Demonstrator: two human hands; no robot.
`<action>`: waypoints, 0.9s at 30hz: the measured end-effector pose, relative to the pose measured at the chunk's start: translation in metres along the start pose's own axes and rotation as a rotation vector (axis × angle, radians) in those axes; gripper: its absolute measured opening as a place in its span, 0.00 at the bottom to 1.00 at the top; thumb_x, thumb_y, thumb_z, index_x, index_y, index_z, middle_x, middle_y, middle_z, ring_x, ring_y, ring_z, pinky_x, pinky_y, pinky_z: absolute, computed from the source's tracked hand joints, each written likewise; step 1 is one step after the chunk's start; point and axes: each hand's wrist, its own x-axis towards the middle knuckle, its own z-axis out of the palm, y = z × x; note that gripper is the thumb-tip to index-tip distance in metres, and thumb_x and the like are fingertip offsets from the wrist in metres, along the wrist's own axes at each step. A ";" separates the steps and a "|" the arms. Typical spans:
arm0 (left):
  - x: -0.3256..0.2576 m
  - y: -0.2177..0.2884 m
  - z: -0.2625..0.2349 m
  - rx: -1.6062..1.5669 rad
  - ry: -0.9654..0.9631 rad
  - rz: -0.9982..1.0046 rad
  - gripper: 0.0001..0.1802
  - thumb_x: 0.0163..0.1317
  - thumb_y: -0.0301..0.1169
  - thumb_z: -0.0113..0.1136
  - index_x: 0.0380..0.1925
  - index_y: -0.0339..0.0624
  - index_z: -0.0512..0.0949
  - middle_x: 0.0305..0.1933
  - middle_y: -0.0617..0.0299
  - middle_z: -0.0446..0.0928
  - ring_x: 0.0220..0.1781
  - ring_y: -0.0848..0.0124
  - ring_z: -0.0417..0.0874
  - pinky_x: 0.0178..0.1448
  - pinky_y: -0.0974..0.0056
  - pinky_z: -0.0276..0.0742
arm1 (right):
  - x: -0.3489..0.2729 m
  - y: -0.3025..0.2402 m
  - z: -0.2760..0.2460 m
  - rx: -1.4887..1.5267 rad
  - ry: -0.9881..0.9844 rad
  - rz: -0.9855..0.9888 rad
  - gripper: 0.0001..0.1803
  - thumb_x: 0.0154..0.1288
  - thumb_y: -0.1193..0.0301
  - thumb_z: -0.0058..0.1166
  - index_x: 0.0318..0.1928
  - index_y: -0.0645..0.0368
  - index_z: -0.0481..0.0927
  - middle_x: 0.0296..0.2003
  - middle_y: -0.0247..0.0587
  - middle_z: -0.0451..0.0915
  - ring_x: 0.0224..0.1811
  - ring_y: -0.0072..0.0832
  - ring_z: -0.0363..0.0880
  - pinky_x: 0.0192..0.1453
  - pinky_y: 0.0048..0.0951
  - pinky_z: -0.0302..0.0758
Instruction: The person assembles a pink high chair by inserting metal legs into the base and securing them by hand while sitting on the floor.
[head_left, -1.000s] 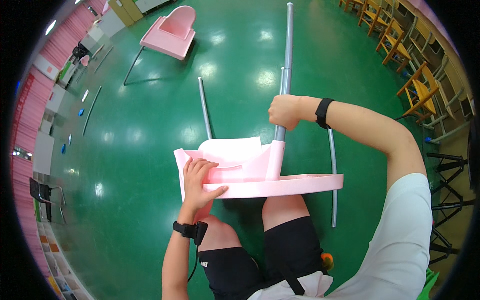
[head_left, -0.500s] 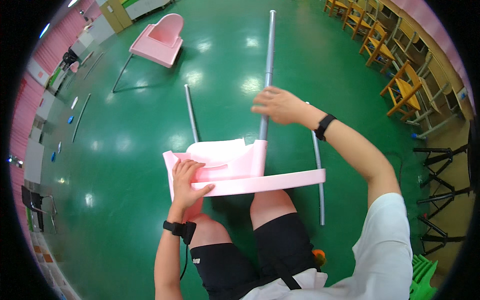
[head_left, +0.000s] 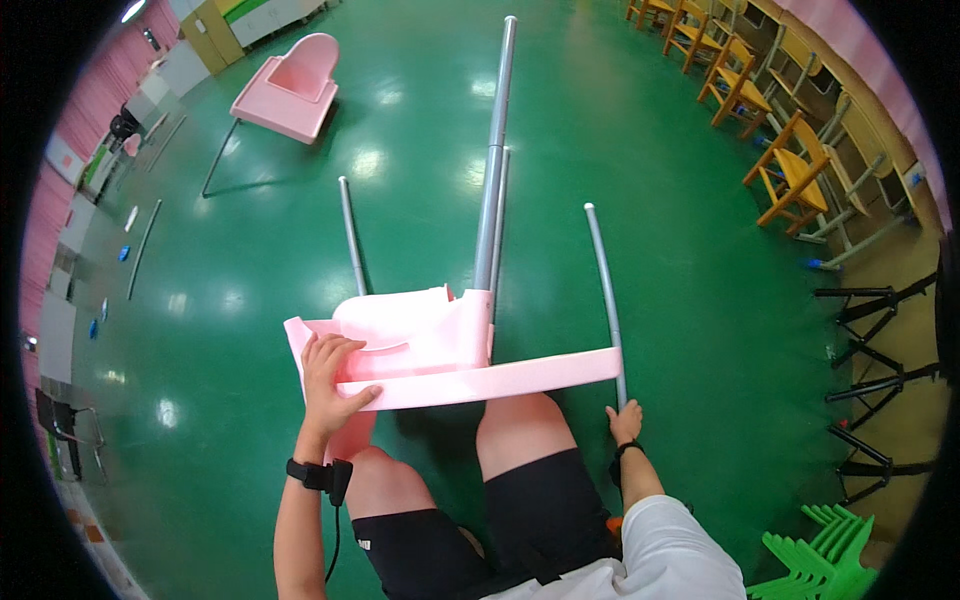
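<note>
One pink plastic high-chair seat (head_left: 415,345) sits at the person's knees (head_left: 525,430), a grey metal leg (head_left: 489,215) extending from its corner socket. Left hand (head_left: 326,388), spread wide, clasps its rim. Right hand (head_left: 627,424) is partly curled at a separate grey tube's (head_left: 606,280) near end; grip closure cannot be confirmed.

Rightmost grey pole (head_left: 606,285), lower end hidden

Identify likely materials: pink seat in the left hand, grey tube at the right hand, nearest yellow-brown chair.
Pink seat: probably moulded plastic, smooth satin; even colour, rounded edges.
Grey tube: likely metal, smooth; thin, straight, evenly grey. Painted or bare: can't tell.
Chair: seemingly wood, perhaps varnished; warm yellow-brown, board-like parts.
</note>
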 end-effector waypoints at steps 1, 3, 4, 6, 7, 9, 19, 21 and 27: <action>-0.001 0.001 -0.001 0.013 -0.002 -0.007 0.31 0.38 0.49 0.66 0.41 0.41 0.78 0.43 0.56 0.75 0.55 0.57 0.71 0.71 0.49 0.48 | -0.001 -0.001 0.003 0.005 -0.012 -0.008 0.26 0.56 0.57 0.61 0.45 0.64 0.68 0.43 0.56 0.74 0.46 0.50 0.74 0.51 0.48 0.72; 0.002 0.004 -0.001 0.011 -0.003 0.015 0.31 0.38 0.49 0.67 0.41 0.42 0.78 0.44 0.56 0.75 0.55 0.57 0.71 0.71 0.49 0.48 | 0.010 0.013 0.004 0.074 0.000 -0.071 0.22 0.60 0.57 0.57 0.43 0.63 0.70 0.42 0.56 0.73 0.47 0.50 0.74 0.48 0.50 0.71; 0.007 0.007 0.009 -0.033 -0.014 0.028 0.31 0.39 0.49 0.67 0.42 0.42 0.78 0.44 0.56 0.75 0.56 0.57 0.70 0.71 0.49 0.48 | 0.022 0.041 0.007 0.134 0.142 -0.159 0.20 0.63 0.55 0.54 0.36 0.63 0.72 0.32 0.50 0.76 0.35 0.41 0.78 0.37 0.42 0.74; 0.005 0.005 0.010 -0.035 -0.002 0.005 0.31 0.39 0.49 0.67 0.42 0.42 0.78 0.44 0.56 0.75 0.56 0.57 0.70 0.71 0.49 0.48 | 0.033 0.031 -0.005 0.434 -0.055 -0.067 0.20 0.64 0.55 0.52 0.34 0.61 0.73 0.26 0.44 0.75 0.26 0.34 0.75 0.29 0.37 0.72; 0.004 0.004 0.010 -0.046 0.000 -0.009 0.30 0.39 0.49 0.68 0.42 0.43 0.78 0.44 0.56 0.75 0.56 0.58 0.70 0.71 0.49 0.47 | 0.038 0.025 -0.015 0.721 -0.258 0.043 0.19 0.66 0.54 0.49 0.32 0.60 0.73 0.21 0.37 0.74 0.18 0.27 0.73 0.21 0.31 0.70; -0.002 -0.001 0.003 -0.020 0.032 -0.027 0.30 0.39 0.50 0.68 0.42 0.43 0.78 0.44 0.56 0.75 0.57 0.58 0.70 0.71 0.49 0.47 | 0.041 -0.011 -0.050 0.827 -0.226 0.017 0.21 0.66 0.53 0.50 0.26 0.58 0.73 0.14 0.30 0.68 0.10 0.18 0.64 0.12 0.21 0.61; -0.002 -0.004 0.008 -0.042 0.095 0.031 0.31 0.41 0.55 0.66 0.40 0.44 0.80 0.44 0.57 0.76 0.56 0.59 0.71 0.71 0.50 0.50 | 0.025 -0.186 -0.327 1.210 0.206 -0.476 0.12 0.70 0.61 0.47 0.33 0.53 0.66 0.16 0.25 0.63 0.14 0.13 0.60 0.17 0.18 0.59; -0.005 -0.006 0.008 -0.052 0.118 0.004 0.32 0.40 0.56 0.66 0.40 0.43 0.80 0.44 0.57 0.77 0.56 0.59 0.71 0.71 0.51 0.51 | -0.007 -0.241 -0.396 1.323 0.140 -0.622 0.10 0.70 0.64 0.47 0.35 0.54 0.64 0.20 0.27 0.64 0.16 0.14 0.62 0.17 0.19 0.60; -0.018 -0.009 0.015 -0.121 0.163 -0.046 0.33 0.39 0.58 0.66 0.38 0.42 0.81 0.44 0.57 0.77 0.57 0.58 0.71 0.71 0.53 0.50 | -0.117 -0.382 -0.462 1.527 -0.091 -0.978 0.12 0.70 0.69 0.47 0.44 0.57 0.59 0.25 0.31 0.64 0.19 0.16 0.63 0.22 0.20 0.65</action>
